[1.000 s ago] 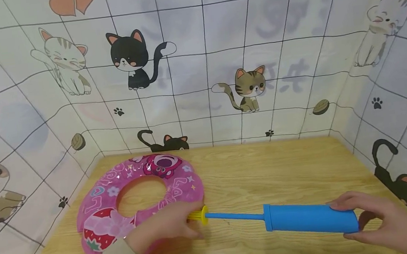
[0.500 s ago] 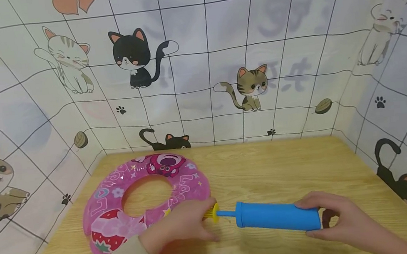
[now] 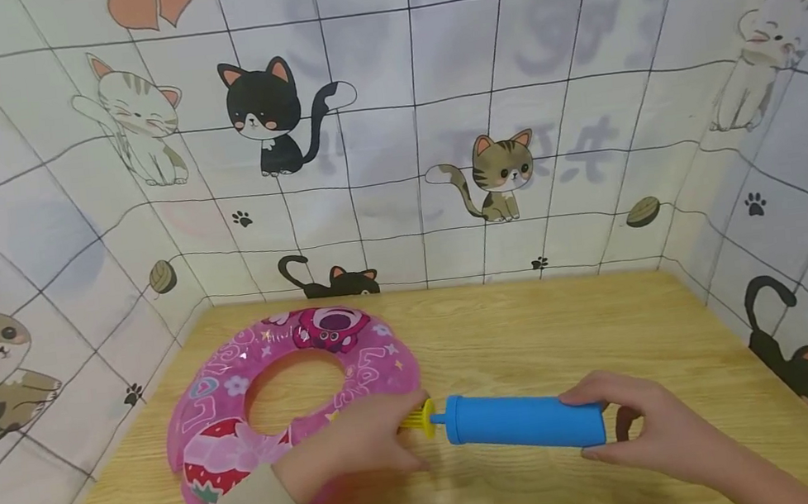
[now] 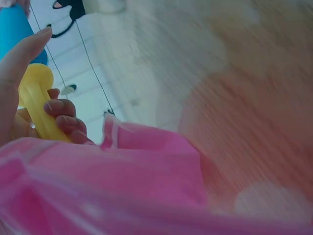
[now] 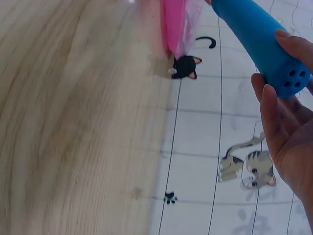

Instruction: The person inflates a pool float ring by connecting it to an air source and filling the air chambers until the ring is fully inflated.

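Left grip: your left grip (image 3: 365, 437) is clamped round the yellow end piece (image 3: 419, 420), over the near right part of the ring.
Right grip: your right grip (image 3: 640, 420) pinches the blue barrel (image 3: 524, 421) at the end away from the yellow, next to its holed end face (image 5: 294, 79).
Rod: only a short bit of blue rod (image 3: 439, 419) shows; barrel is just beside the yellow flange, not touching it.
Pink ring: your pink ring (image 3: 235, 385) is on the left of the counter (image 3: 532, 329), bear print toward the far side. Your left grip hides part of it.
Joint: can't tell if the yellow end piece is seated in a valve; your hand covers that spot.
Step in hand: I read it as a pump stroke into the ring, barrel almost fully over the rod.
Next move: probably wants you to draw the barrel back to your right, in line with the rod, yellow end piece held steady.
Watch: an off-axis pull could bend the rod or tug the joint loose.
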A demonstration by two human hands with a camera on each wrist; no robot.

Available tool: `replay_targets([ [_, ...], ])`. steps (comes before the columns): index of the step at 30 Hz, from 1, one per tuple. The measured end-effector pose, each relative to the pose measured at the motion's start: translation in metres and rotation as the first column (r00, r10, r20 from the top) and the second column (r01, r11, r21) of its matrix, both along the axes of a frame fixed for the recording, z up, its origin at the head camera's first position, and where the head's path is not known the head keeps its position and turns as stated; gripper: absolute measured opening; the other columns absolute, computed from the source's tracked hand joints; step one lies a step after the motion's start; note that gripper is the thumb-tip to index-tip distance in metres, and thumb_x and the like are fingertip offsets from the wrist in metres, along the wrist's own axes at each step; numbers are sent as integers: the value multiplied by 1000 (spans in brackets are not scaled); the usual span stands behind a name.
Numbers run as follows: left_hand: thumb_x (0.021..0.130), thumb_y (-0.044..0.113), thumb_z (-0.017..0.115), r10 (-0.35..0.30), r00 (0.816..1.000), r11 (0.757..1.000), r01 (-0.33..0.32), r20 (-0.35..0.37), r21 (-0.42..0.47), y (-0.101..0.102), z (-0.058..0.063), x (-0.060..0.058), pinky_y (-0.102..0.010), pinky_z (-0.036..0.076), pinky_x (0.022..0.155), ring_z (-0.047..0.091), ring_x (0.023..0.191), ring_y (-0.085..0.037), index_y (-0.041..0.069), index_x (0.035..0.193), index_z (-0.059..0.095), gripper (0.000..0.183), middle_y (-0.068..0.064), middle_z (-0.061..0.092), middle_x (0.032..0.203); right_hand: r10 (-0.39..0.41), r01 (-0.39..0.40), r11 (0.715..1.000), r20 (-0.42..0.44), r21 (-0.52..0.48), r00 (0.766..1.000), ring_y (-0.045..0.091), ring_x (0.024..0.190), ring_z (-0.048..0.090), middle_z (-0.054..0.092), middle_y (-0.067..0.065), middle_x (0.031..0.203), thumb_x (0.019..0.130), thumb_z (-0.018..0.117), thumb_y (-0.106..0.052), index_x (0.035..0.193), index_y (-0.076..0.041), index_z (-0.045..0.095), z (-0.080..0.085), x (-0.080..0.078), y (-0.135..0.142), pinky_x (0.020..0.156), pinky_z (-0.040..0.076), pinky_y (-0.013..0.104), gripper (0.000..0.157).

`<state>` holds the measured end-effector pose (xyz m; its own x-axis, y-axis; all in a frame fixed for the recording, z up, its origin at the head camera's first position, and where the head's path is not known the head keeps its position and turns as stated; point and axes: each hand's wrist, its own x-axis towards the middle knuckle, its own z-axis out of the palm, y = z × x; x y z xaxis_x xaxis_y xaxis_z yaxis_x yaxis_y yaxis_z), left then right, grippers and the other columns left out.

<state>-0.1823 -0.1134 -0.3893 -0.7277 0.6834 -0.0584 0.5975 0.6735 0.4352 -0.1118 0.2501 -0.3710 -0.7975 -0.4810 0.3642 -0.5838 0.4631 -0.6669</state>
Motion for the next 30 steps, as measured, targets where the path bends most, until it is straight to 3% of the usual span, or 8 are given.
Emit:
replay_targets([
  [4, 76, 46, 81, 29, 999, 999, -29, 30, -26, -11, -1, -2, -44, 44, 101, 53, 123, -23, 16, 141, 49, 79, 1, 58, 134, -3, 3, 1000, -10, 8, 1000, 7, 89, 57, 59, -8, 120, 73, 85, -10, 125, -18, 63, 0, 3, 19, 50, 50, 26, 57],
  [11, 78, 42, 81, 44, 996, 999, -46, 83, 11, -30, 0, -7, -41, 48, 95, 57, 111, -17, 21, 139, 50, 72, 7, 61, 122, -29, 31, 999, -50, 30, 998, 2, 97, 55, 56, -12, 127, 71, 84, 0, 128, -14, 62, 5, 12, 50, 50, 49, 26, 62],
  [16, 78, 38, 81, 73, 990, 997, -77, 121, 25, -42, 1, -11, -45, 45, 99, 54, 119, -22, 19, 144, 47, 76, 3, 59, 130, -80, 87, 993, -87, 85, 993, 1, 94, 54, 57, -14, 122, 66, 87, -1, 125, -15, 63, 17, 19, 60, 49, 49, 25, 65],
  [21, 79, 41, 80, 69, 991, 997, -73, 116, 26, -42, 2, -11, -47, 41, 103, 50, 126, -25, 16, 146, 45, 80, 0, 55, 137, -56, 68, 994, -141, 84, 988, 4, 81, 57, 58, -10, 120, 64, 88, -1, 124, -14, 63, 23, 20, 53, 49, 47, 21, 66],
  [27, 75, 47, 81, 54, 996, 998, -56, 76, 29, -30, 7, -9, -41, 49, 93, 58, 107, -16, 20, 132, 54, 68, 8, 62, 115, 37, -36, 999, -132, 6, 991, 6, 82, 57, 61, -6, 118, 67, 87, -1, 123, -13, 64, 15, 9, 26, 48, 49, 23, 62],
  [30, 74, 48, 82, 34, 998, 999, -35, 61, 24, -22, 8, -7, -37, 51, 87, 59, 99, -14, 20, 127, 55, 65, 9, 62, 108, 38, -40, 999, -122, -9, 992, 6, 87, 56, 62, -4, 116, 68, 88, -5, 122, -15, 65, 11, 5, 12, 48, 49, 24, 59],
])
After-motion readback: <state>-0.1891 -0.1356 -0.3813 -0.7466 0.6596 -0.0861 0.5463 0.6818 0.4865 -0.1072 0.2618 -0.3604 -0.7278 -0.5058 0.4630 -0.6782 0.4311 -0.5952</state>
